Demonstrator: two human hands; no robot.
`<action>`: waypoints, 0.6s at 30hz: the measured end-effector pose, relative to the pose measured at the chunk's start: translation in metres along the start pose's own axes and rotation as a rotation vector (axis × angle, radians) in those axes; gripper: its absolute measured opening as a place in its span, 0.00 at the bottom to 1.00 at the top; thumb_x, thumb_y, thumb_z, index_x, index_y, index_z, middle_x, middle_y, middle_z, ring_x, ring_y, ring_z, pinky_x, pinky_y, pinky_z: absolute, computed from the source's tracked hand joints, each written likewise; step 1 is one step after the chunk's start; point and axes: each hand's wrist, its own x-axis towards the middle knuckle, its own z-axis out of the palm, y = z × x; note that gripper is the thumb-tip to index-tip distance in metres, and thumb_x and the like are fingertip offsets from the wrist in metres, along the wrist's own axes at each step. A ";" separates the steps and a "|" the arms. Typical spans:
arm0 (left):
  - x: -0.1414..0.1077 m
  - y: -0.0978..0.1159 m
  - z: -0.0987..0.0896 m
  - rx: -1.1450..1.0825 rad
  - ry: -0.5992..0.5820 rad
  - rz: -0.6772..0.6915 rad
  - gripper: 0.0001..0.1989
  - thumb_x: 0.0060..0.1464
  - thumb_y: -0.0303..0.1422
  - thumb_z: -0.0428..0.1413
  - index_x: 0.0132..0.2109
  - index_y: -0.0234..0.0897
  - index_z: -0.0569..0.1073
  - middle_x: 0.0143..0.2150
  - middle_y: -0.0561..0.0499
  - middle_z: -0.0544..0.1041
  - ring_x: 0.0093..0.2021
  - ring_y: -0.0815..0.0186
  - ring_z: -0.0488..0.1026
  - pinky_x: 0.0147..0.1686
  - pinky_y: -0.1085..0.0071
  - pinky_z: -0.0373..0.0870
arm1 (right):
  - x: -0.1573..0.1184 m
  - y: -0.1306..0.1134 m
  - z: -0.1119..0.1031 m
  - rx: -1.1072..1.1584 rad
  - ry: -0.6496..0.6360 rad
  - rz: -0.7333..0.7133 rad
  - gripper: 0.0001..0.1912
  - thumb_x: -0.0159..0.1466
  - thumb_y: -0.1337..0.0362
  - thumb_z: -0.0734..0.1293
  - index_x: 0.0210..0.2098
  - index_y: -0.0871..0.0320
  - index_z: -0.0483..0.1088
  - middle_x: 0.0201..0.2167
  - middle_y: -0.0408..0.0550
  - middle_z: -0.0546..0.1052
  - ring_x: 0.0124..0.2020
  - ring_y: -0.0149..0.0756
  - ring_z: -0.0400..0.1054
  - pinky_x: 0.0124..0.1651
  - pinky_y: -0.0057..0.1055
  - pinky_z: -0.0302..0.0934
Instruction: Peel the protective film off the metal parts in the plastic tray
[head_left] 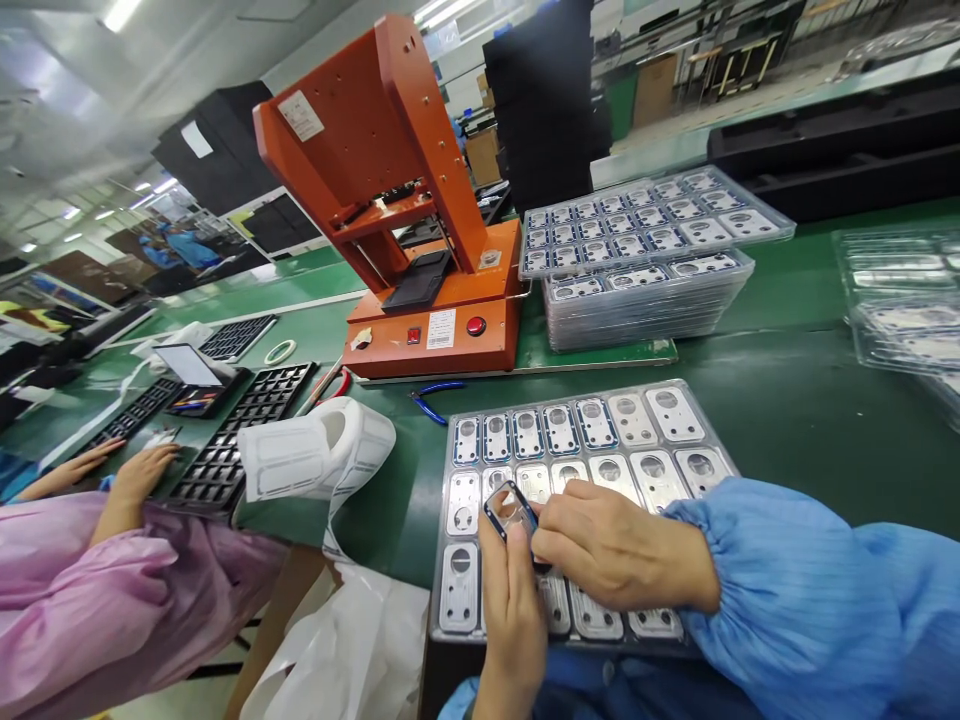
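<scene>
A small rectangular plate (508,508) with a dark edge and a shiny face is held above a clear plastic tray (444,600). My left hand (514,610) grips it from below, thumb on its face. At its right side, the fingers of my right hand (600,540) are closed against it; their tips are partly hidden. Flat silvery plates with round windows sit in the tray pockets. Several in the back row, such as the blue-edged plate (559,430), show blue borders.
An orange press (442,340) stands behind the tray, beside stacked filled trays (637,310). Blue pliers (431,405) and a label roll (352,430) lie to the left. A co-worker's pink sleeve (97,580) and hands (142,475) are near black trays (259,420). More clear trays (907,300) lie right.
</scene>
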 end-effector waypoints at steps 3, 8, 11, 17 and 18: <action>0.000 0.002 -0.001 -0.016 0.009 -0.004 0.32 0.57 0.49 0.49 0.62 0.36 0.56 0.67 0.42 0.54 0.67 0.58 0.49 0.65 0.67 0.46 | 0.000 0.000 0.001 0.053 0.028 0.019 0.18 0.70 0.72 0.48 0.32 0.62 0.65 0.24 0.46 0.67 0.26 0.33 0.54 0.30 0.30 0.51; 0.001 0.010 0.001 0.023 0.062 0.030 0.33 0.55 0.52 0.49 0.59 0.34 0.59 0.65 0.40 0.58 0.66 0.57 0.54 0.65 0.67 0.44 | -0.002 0.001 0.004 0.246 0.027 0.135 0.13 0.70 0.71 0.51 0.36 0.63 0.65 0.30 0.49 0.68 0.31 0.33 0.58 0.34 0.29 0.57; 0.002 0.013 0.002 0.033 0.068 0.050 0.33 0.54 0.53 0.49 0.58 0.34 0.59 0.62 0.40 0.62 0.64 0.57 0.57 0.65 0.67 0.44 | -0.002 0.001 0.004 0.443 0.035 0.251 0.07 0.69 0.70 0.55 0.38 0.61 0.63 0.32 0.49 0.67 0.34 0.33 0.59 0.36 0.28 0.60; 0.002 0.009 0.003 0.043 0.059 0.035 0.33 0.54 0.53 0.49 0.58 0.34 0.60 0.62 0.39 0.61 0.65 0.57 0.55 0.65 0.66 0.46 | 0.003 -0.002 0.000 0.663 0.057 0.542 0.02 0.66 0.67 0.60 0.37 0.59 0.62 0.34 0.46 0.67 0.35 0.31 0.62 0.39 0.30 0.62; 0.002 0.008 0.002 0.045 0.053 0.032 0.33 0.54 0.53 0.49 0.58 0.34 0.59 0.63 0.39 0.60 0.65 0.57 0.55 0.65 0.66 0.47 | 0.004 -0.001 0.000 0.676 0.052 0.604 0.02 0.66 0.66 0.61 0.36 0.59 0.63 0.34 0.45 0.67 0.35 0.31 0.63 0.39 0.30 0.62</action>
